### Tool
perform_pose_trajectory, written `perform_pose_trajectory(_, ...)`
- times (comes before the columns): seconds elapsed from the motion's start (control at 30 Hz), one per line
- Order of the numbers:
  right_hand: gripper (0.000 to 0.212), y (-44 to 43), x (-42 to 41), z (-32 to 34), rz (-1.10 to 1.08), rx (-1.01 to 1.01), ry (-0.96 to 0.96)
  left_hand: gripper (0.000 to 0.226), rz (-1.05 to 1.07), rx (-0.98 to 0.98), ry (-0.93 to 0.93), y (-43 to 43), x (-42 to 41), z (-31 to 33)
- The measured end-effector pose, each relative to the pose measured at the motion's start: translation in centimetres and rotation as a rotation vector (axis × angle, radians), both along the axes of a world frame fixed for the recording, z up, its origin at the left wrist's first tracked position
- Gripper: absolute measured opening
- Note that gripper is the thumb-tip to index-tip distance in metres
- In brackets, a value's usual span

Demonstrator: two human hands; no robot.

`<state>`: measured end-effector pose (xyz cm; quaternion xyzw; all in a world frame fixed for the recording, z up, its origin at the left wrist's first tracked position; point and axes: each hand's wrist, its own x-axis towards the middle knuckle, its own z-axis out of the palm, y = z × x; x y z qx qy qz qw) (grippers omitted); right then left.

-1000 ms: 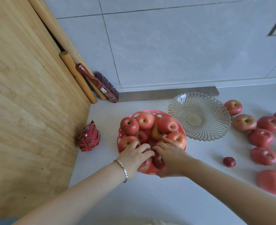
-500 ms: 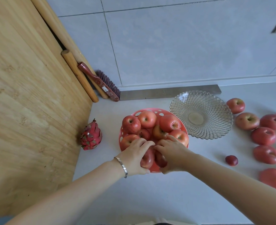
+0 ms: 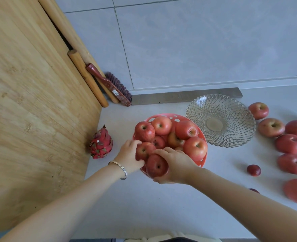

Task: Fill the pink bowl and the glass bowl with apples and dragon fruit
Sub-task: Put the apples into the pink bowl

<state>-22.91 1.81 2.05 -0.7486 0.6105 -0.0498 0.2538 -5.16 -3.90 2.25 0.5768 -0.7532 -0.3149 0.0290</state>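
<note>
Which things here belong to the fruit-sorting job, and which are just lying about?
Job: pink bowl, apples piled in it, glass bowl, loose apples, dragon fruit, left hand gripping the left-front apple, right hand holding the front apple.
Lying about: brush, rolling pins, wooden board, metal bar, small dark fruit.
</note>
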Motion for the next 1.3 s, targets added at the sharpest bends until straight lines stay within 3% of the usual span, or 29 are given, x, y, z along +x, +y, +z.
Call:
perform_pose_trajectory(0.1,0.078,-0.1,0.3,-0.3,0.003,-0.004,0.021,0.075,-0.140,-0.050,-0.254,-0.5,-0.5,-0.5)
perform_pose_trajectory(0.23,0.077,-0.1,0.4,-0.8,-0.008,-0.038,0.027,0.070,-0.155,-0.161,-0.363,-0.9,-1.4,-0.8)
perform_pose_trajectory(0.5,0.073,-0.7,1.3,0.3,-0.033,0.125,0.090,0.070,-0.173,-0.229,-0.361,-1.0,-1.5,-0.8)
perform_pose_trajectory(0.67,0.070,-1.1,0.9,1.5,-0.002,0.215,0.048,0.072,-0.154,-0.032,-0.219,-1.1,-0.8,-0.3)
perform_pose_trajectory(0.8,0.059,-5.6,-0.8,2.5,-0.139,0.005,-0.161,0.077,-0.167,0.007,-0.258,-0.5,-1.2,-0.4)
perform_pose_trajectory(0.87,0.053,-8.9,-1.5,2.4,-0.157,-0.102,-0.014,0.074,-0.140,0.016,-0.259,-0.5,-1.6,-0.3)
perform_pose_trajectory(0.97,0.067,-12.1,-1.7,1.3,-0.054,0.009,0.251,0.064,-0.094,0.046,-0.251,-0.6,-2.1,0.1)
perform_pose_trajectory(1.03,0.072,-12.9,-1.1,0.0,0.026,0.061,0.370,0.056,0.051,0.058,-0.157,-0.6,-2.3,0.3)
perform_pose_trajectory(1.17,0.083,-13.3,-0.8,-0.9,0.021,0.053,0.410,0.068,0.376,0.011,0.052,-1.1,-3.7,0.5)
perform_pose_trajectory(1.3,0.092,-13.3,-1.2,-1.2,0.019,0.024,0.340,0.071,0.430,0.005,-0.128,-2.5,-5.9,-0.2)
